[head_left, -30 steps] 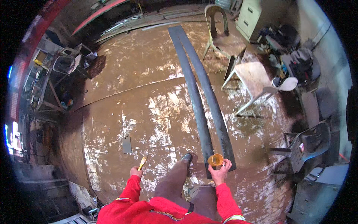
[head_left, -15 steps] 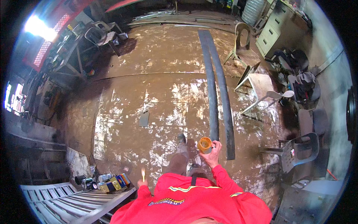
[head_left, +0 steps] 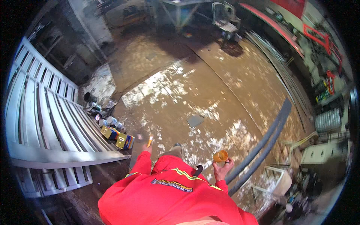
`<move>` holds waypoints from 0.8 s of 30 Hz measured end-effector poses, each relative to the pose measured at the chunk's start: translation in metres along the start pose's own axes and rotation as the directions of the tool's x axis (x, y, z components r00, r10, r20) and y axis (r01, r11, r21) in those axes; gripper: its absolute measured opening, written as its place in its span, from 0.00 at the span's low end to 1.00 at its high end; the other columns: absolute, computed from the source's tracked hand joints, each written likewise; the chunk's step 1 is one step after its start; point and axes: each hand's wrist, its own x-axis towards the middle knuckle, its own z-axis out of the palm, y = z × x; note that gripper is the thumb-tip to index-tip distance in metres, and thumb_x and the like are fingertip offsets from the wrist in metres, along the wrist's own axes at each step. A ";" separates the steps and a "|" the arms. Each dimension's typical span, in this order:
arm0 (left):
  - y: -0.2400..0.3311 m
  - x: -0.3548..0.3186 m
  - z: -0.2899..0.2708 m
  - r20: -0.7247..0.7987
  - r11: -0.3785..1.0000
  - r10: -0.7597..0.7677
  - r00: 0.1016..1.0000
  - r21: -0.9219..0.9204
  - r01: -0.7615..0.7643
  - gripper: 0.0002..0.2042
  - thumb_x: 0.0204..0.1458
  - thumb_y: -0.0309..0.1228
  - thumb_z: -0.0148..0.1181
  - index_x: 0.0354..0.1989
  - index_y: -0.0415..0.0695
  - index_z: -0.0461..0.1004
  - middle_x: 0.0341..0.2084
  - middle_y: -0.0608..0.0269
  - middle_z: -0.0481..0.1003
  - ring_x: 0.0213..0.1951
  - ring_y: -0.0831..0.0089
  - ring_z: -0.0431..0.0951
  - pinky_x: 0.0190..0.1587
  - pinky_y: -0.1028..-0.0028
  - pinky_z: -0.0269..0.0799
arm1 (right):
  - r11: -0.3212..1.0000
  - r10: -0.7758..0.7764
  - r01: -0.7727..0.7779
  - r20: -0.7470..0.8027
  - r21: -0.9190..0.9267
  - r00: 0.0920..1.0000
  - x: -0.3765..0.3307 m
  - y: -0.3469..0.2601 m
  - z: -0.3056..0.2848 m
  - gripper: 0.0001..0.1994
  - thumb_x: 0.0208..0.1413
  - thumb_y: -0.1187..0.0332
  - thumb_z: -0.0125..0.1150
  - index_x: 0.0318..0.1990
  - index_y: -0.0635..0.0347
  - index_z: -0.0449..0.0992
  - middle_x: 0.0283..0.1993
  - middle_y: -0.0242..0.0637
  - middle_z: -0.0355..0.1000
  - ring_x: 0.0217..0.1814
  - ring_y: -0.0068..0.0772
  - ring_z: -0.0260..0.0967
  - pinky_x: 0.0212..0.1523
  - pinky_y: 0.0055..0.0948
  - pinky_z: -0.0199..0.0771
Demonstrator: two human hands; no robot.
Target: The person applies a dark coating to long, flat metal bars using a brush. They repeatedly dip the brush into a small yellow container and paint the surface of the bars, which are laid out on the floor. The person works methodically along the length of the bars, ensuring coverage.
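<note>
View swung round; right hand (head_left: 222, 169) fingers clamp orange cup (head_left: 220, 155) from below; left hand (head_left: 147, 148) pinches yellow stick (head_left: 149, 141).

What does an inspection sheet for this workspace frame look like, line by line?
Surface: brown concrete floor, patchy and glossy.
Job's things: small orange cup in the right hand; thin orange stick-like item in the left hand, too small to identify.
Clutter: cans and small boxes beside a grey slatted metal panel; flat grey scrap on the floor.
Grips: both hands closed on their items.
Cables: nothing seen; two long dark bars lie side by side.
Surroundings: chair, metal cabinet.
</note>
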 end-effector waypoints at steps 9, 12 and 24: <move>0.191 0.250 -0.094 -0.173 0.999 -0.025 0.985 -0.031 0.020 0.11 0.39 0.36 0.62 0.28 0.42 0.75 0.25 0.49 0.76 0.30 0.56 0.78 0.35 0.61 0.72 | 0.973 -0.155 0.139 0.074 0.183 0.985 0.237 -0.166 0.197 0.31 0.30 0.62 0.72 0.42 0.68 0.65 0.47 0.43 0.58 0.53 0.46 0.52 0.55 0.44 0.54; 0.208 0.334 -0.123 -0.290 0.999 -0.011 0.957 -0.040 -0.001 0.11 0.39 0.36 0.62 0.27 0.42 0.75 0.24 0.49 0.76 0.30 0.55 0.78 0.36 0.61 0.72 | 0.965 -0.237 0.213 0.163 0.154 0.958 0.299 -0.210 0.254 0.30 0.33 0.62 0.72 0.44 0.68 0.65 0.46 0.44 0.58 0.52 0.46 0.53 0.54 0.43 0.56; 0.144 0.435 -0.140 -0.339 0.806 -0.576 0.744 -0.087 0.585 0.16 0.42 0.40 0.60 0.28 0.37 0.77 0.27 0.46 0.78 0.34 0.50 0.79 0.35 0.58 0.72 | 0.741 -0.661 0.578 0.221 0.343 0.717 0.602 -0.506 0.560 0.27 0.29 0.61 0.71 0.38 0.65 0.69 0.45 0.44 0.61 0.52 0.46 0.56 0.53 0.42 0.57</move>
